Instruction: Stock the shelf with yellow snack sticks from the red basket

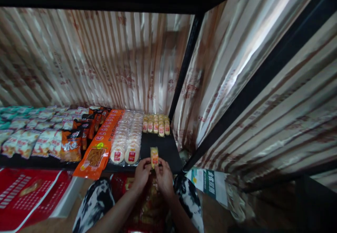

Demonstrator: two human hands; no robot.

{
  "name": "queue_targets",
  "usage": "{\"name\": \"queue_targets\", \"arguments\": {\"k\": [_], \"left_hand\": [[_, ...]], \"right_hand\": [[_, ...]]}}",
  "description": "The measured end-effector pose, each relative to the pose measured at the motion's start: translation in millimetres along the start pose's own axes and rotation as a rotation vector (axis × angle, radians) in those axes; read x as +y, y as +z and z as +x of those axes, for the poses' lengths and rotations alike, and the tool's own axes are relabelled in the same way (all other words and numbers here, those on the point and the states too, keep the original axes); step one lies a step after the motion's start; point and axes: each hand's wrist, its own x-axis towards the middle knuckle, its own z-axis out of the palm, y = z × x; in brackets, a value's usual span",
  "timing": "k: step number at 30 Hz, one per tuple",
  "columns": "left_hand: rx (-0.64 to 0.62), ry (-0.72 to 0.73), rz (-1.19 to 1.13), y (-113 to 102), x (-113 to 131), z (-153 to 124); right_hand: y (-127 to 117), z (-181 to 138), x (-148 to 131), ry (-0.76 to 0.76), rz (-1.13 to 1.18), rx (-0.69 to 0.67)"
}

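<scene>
Between my two hands stands a small yellow snack packet (154, 157) with a red and white label, held upright at the shelf's front edge. My left hand (142, 172) pinches its left side, and my right hand (163, 175) pinches its right side. Behind it, similar yellow packets (156, 125) stand in short rows at the back right of the black shelf (168, 149). Left of my hands lie rows of round white crackers (131, 154) in clear wrap. Below my hands, partly covered by my forearms, a container with more yellow packets (151, 205) sits between my knees.
Orange snack bags (96, 155) overhang the shelf front, with white-and-blue bags (47, 143) further left. A red basket (31, 194) stands on the floor at left. Black posts (186, 64) and striped plastic sheeting (118, 61) bound the shelf. A printed bag (210, 184) lies at right.
</scene>
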Motion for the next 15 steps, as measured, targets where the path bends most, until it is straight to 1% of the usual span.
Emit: {"name": "queue_targets", "arguments": {"k": [3,5,11,15], "left_hand": [[0.013,0.007,0.048,6.0,9.3,4.3],[0.021,0.017,0.089,9.6,11.0,9.4],[0.043,0.046,0.158,19.2,2.2,32.0],[0.069,0.042,0.17,24.6,-1.8,45.4]], "right_hand": [[-0.1,9.5,-2.3,0.005,0.025,-0.01],[1.2,16.0,-3.1,0.008,0.03,-0.004],[10.6,32.4,1.6,0.004,0.034,0.04],[19.3,40.7,8.5,0.005,0.092,0.049]]}}
